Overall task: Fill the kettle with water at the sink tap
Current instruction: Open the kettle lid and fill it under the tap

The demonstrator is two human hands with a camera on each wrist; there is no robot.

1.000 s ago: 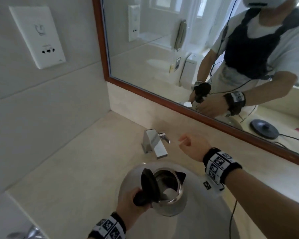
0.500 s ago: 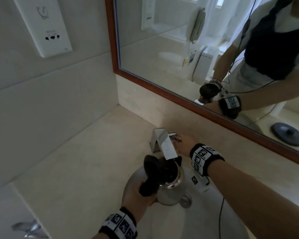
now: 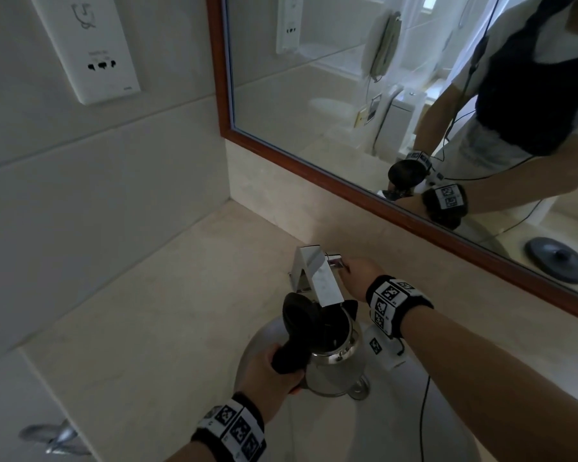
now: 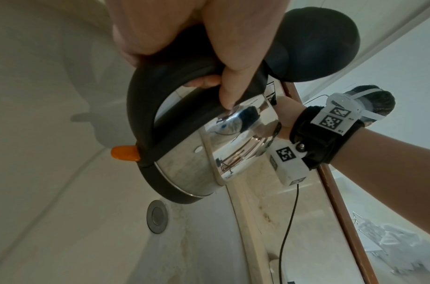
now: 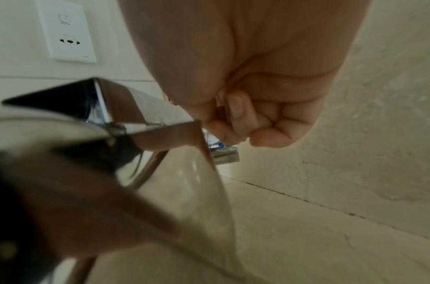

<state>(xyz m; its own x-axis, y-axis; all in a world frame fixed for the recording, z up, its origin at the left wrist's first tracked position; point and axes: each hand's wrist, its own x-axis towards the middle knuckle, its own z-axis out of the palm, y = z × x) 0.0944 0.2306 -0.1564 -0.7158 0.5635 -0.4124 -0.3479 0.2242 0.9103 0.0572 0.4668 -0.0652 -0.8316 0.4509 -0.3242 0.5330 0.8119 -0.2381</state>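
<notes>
A steel kettle (image 3: 336, 361) with a black handle and its lid flipped open hangs over the sink basin (image 3: 424, 425). Its mouth sits right under the chrome angular tap (image 3: 317, 278). My left hand (image 3: 276, 370) grips the kettle handle; the left wrist view shows the fingers of that left hand (image 4: 228, 80) wrapped round the handle of the kettle (image 4: 189, 167). My right hand (image 3: 347, 270) pinches the tap lever (image 3: 335, 261) on the tap's right side. In the right wrist view the right hand (image 5: 233, 123) curls over the lever (image 5: 225, 153). I cannot tell whether water runs.
The drain (image 4: 157, 216) lies below the kettle. A beige counter (image 3: 181, 311) surrounds the basin, with a tiled wall and a socket plate (image 3: 90, 48) to the left. A wood-framed mirror (image 3: 314, 168) runs behind the tap. A black cable (image 3: 422, 415) hangs from my right wrist.
The kettle has moved up and back from the basin to under the spout. My right hand has gone from hovering beside the tap to holding its lever.
</notes>
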